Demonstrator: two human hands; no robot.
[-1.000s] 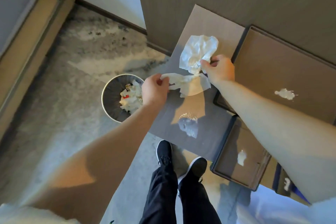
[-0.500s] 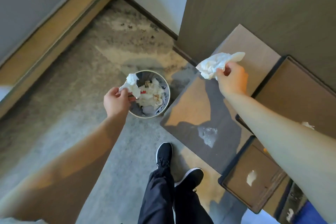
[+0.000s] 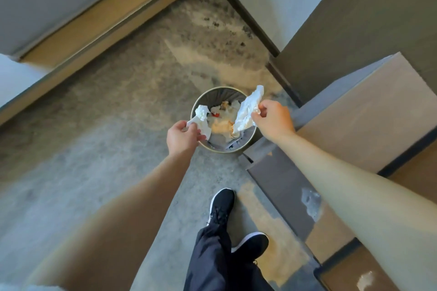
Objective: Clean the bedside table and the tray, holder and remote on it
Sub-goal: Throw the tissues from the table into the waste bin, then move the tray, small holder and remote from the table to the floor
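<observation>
**Clothing and limbs seen from the head camera**

Both forearms are seen bare from elbow to wrist; no watch, ring or bracelet is shown on the left hand (image 3: 183, 136) or the right hand (image 3: 272, 120). A pale sleeve edge (image 3: 35, 287) is glimpsed at the lower left corner. The legs are covered by dark, loose trousers (image 3: 212, 257). Black lace-up trainers with white soles are worn: the left shoe (image 3: 221, 205) and the right shoe (image 3: 251, 244).
</observation>
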